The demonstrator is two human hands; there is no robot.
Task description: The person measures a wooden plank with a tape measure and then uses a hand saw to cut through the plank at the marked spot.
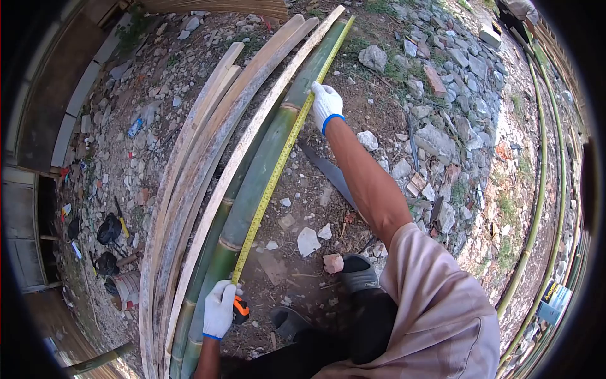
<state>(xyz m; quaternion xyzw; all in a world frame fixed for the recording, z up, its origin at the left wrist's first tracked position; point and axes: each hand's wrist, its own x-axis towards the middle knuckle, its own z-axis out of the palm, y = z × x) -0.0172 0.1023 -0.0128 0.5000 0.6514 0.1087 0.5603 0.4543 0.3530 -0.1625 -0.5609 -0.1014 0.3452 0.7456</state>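
A green bamboo pole (255,180) lies lengthwise on the ground, with a yellow measuring tape (273,174) stretched along its right side. My left hand (219,309), in a white glove with a blue cuff, is closed around the near end, by the black and orange tape measure case (240,309). Farther up the pole, my right hand (327,104), gloved the same way, presses the tape against the bamboo with its fingers closed on the tape's edge. The tape runs on beyond that hand towards the pole's far end. Left of the pole lies a pale wooden strip (252,126).
Several wooden planks (208,136) lie farther left. A flat grey strip (331,174) passes under my right forearm. Rubble (435,142) covers the ground on the right, with long bamboo poles (536,234) beyond. Another person (521,9) shows at the top right.
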